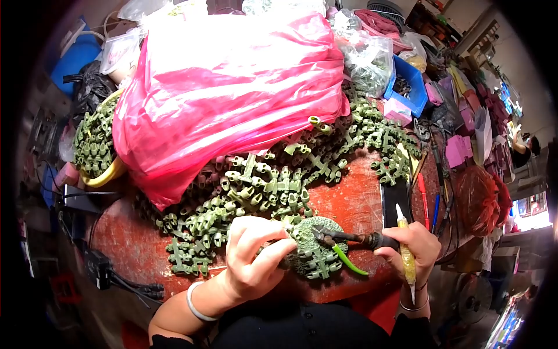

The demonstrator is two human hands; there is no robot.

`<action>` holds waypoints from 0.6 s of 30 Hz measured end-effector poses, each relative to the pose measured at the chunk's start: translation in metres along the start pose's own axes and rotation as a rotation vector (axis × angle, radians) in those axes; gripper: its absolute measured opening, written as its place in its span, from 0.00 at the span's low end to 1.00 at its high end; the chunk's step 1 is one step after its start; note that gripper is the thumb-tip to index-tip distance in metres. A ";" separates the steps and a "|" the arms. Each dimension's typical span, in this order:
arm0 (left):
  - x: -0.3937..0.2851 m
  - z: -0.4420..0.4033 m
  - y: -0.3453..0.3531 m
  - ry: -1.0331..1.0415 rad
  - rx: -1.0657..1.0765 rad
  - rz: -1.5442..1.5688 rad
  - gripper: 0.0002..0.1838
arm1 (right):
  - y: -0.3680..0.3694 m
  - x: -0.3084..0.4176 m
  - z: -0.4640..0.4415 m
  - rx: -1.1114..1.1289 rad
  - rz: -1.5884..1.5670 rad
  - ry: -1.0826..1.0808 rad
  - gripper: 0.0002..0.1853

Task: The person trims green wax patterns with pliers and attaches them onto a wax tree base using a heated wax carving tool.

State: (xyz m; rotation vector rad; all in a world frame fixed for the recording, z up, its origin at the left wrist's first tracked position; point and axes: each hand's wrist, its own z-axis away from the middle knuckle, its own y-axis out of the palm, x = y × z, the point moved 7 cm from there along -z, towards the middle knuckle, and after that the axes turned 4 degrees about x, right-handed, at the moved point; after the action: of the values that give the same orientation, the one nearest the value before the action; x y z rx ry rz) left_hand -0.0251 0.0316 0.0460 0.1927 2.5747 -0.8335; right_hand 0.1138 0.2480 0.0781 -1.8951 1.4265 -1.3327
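My right hand (415,250) is wrapped round the dark handle of a soldering-iron-like tool (366,238) and also carries a slim yellow pen-like tool (406,253) with pointed ends. The iron's shaft reaches left over a round, rough green disc (318,228). On the disc's near side sits a branched green piece (321,264). A bright green curved strip (350,262) slants off the disc; whether it belongs to a tool is unclear. Beside the disc, my left hand (254,256) has its fingers closed in a pinch, and what they hold is mostly hidden.
Many branched green pieces (282,185) are heaped on the red tabletop (343,200), partly under a large pink plastic bag (232,99). A yellow-rimmed basket (107,174) stands left. A blue bin (415,87), pens (423,200) and a red bag (479,198) lie right.
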 end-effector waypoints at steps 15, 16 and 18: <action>-0.002 0.004 0.000 0.024 0.009 -0.026 0.21 | 0.009 0.009 -0.003 0.084 -0.024 -0.034 0.18; -0.002 0.004 0.000 0.024 0.009 -0.029 0.21 | 0.009 0.009 -0.003 0.086 -0.024 -0.035 0.18; -0.002 0.005 0.000 0.018 0.013 -0.027 0.21 | 0.010 0.008 -0.003 0.095 -0.017 -0.034 0.18</action>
State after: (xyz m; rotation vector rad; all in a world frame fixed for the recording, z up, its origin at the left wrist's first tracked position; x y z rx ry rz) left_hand -0.0216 0.0286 0.0438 0.1700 2.5950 -0.8618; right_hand 0.1067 0.2378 0.0753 -1.8632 1.3096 -1.3454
